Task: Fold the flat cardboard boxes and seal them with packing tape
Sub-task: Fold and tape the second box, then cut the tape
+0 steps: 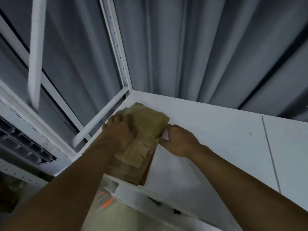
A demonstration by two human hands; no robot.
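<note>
cardboard (145, 129): flat stack, blurred, in shelf (216, 134) left rear corner, near end cut off by shelf lip | left hand (120, 129): on top, hides left part, fingers curled over left edge, gripping | right hand (180, 140): thumb and forefinger touch right edge, hold unclear | curtain (200, 47) behind

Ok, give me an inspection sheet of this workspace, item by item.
Surface: white shelf top, with a thin line crossing it at the right.
Job's things: flat cardboard stack in the shelf's left corner; no tape seen.
Clutter: blurred item with orange mark below the shelf edge.
Hands: left hand grips the stack's left side; right hand touches its right edge, grip unclear.
Cables: nothing seen.
Surroundings: grey curtain behind; white slotted upright at left.
</note>
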